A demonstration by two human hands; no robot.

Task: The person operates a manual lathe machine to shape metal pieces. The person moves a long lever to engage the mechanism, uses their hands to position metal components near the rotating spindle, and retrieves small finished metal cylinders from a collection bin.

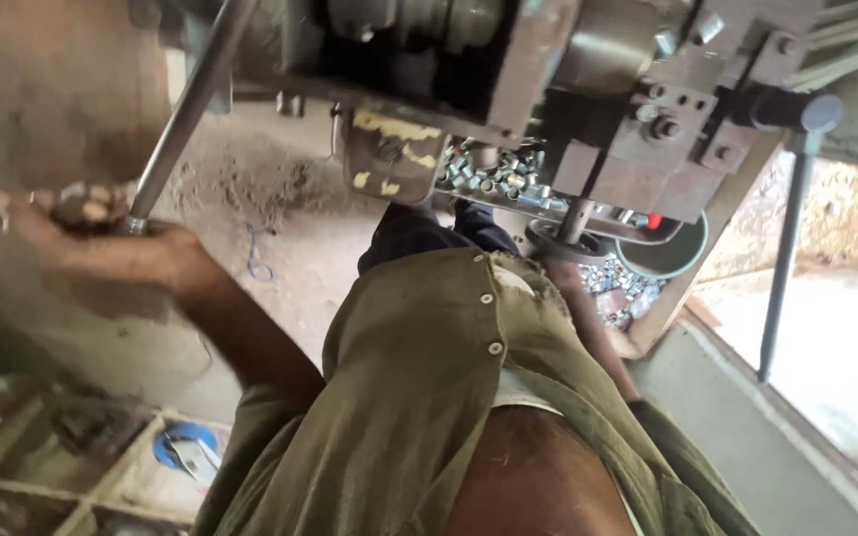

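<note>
Lever rod [186, 109], a long steel bar, slants up from the left hand [101, 233] into the press machine [568, 89] and is cut off at the top edge. That hand is closed around the rod's lower end, its fingers blurred. The right hand [560, 273] reaches under the machine, beside the tray of small metal nuts [494, 169]; the olive shirt [429, 397] hides most of it, so its grip cannot be told.
</note>
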